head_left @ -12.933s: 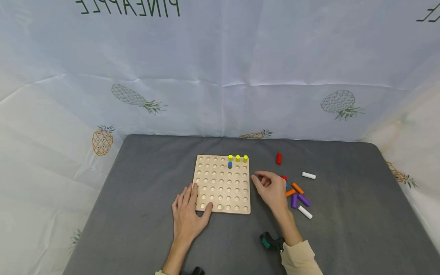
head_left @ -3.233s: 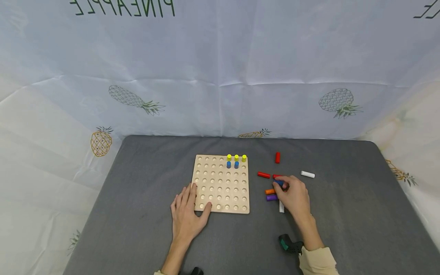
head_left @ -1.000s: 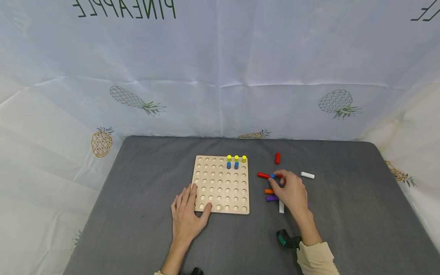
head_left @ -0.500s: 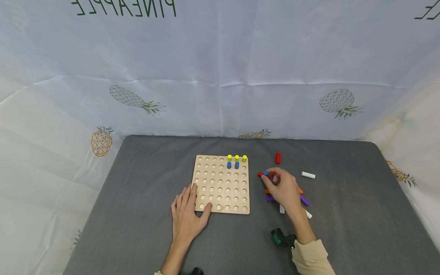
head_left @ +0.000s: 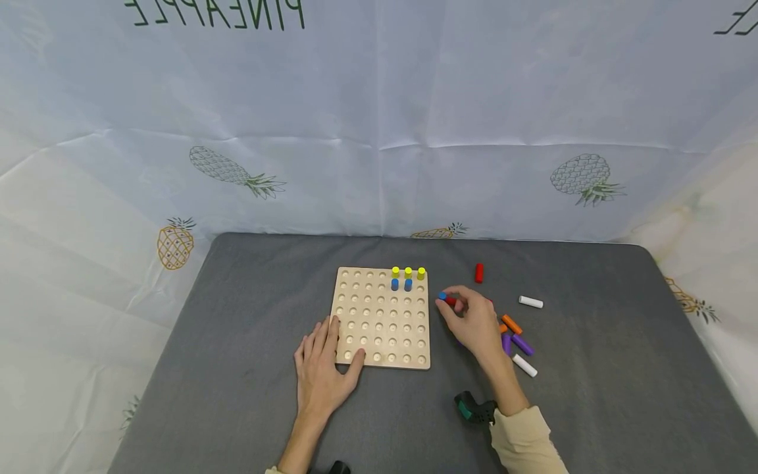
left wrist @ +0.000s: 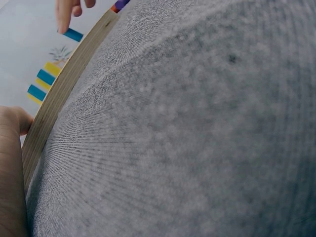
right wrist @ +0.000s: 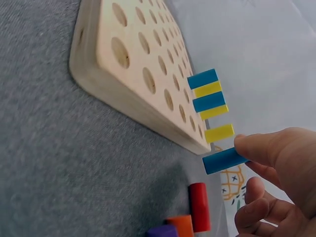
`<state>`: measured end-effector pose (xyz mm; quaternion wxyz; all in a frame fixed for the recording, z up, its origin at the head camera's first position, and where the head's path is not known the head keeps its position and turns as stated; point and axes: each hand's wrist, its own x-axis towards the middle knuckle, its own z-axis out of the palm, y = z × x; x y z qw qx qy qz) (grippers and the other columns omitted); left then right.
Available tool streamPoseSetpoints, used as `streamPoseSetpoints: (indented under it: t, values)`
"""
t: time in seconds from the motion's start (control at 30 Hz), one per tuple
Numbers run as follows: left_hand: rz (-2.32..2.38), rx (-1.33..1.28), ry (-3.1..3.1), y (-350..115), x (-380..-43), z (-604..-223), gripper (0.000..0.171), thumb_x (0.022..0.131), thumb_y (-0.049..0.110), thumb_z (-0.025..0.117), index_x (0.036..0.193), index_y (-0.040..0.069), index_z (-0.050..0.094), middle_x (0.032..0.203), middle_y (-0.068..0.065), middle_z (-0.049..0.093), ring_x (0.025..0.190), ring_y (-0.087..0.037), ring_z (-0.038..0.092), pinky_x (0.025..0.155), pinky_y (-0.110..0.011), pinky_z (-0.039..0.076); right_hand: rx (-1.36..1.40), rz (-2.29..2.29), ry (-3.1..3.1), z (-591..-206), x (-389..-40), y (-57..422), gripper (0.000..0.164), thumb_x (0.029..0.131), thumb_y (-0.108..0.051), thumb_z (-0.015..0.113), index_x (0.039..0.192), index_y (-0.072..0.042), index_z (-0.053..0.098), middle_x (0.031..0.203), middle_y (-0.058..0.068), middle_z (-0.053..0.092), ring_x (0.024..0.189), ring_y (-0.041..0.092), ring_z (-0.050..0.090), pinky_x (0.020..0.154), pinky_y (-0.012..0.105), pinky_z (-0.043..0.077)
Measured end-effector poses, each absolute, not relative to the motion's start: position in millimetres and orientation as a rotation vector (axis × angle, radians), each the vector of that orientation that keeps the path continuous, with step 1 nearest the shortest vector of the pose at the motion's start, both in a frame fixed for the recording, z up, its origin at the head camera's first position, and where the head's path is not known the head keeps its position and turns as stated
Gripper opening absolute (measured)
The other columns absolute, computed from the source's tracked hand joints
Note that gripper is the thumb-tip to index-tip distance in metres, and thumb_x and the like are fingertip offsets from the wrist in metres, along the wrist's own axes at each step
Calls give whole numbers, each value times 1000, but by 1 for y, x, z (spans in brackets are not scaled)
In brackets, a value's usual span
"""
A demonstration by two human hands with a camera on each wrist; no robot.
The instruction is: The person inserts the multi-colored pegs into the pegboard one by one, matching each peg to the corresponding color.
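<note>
A square wooden pegboard (head_left: 379, 322) with rows of round holes lies on the table. Yellow pegs (head_left: 408, 272) stand at the right end of its far row, and two blue pegs (head_left: 395, 284) stand in the row before them. My left hand (head_left: 324, 372) rests on the board's near left corner with fingers straight. Just right of the board, my right hand (head_left: 474, 322) pinches a third blue peg (right wrist: 224, 160) between thumb and fingers, clear of the cloth. Beneath that hand a red peg (right wrist: 199, 207) lies on the table, partly hidden in the head view.
Right of the board lie loose pegs: a red peg (head_left: 479, 273), white pegs (head_left: 530, 301), orange pegs (head_left: 512, 324) and purple pegs (head_left: 522, 344). Grey cloth (head_left: 249, 316) covers the table. A pineapple-print curtain (head_left: 379, 131) hangs behind it.
A second blue peg has come to stand in the board since the earliest frame. Over the last second my right hand has carried the third blue peg left, toward the board. My left hand stays put.
</note>
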<state>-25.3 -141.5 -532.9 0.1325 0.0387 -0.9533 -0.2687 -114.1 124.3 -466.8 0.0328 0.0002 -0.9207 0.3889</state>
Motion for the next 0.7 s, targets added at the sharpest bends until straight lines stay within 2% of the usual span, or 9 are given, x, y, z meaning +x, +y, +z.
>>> streamPoseSetpoints:
  t: [0.27,0.7]
  values:
    - [-781,111,-2768,-142,-25,-532,83,87,50,72,154,9,46,157,-16,50,145,-38,44,117,-61,27,-19,1262,-2837,-465,-120,119,23,93,-25,76,110,-10,74,70,2,49,47,9,35,45,22,30]
    - [-788,109,-2762,-142,-25,-532,83,87,50,72,155,9,46,157,-16,50,146,-39,44,117,-61,26,21,1324,-2822,-461,-129,111,29,93,-22,76,118,-8,73,69,5,50,45,11,34,47,22,29]
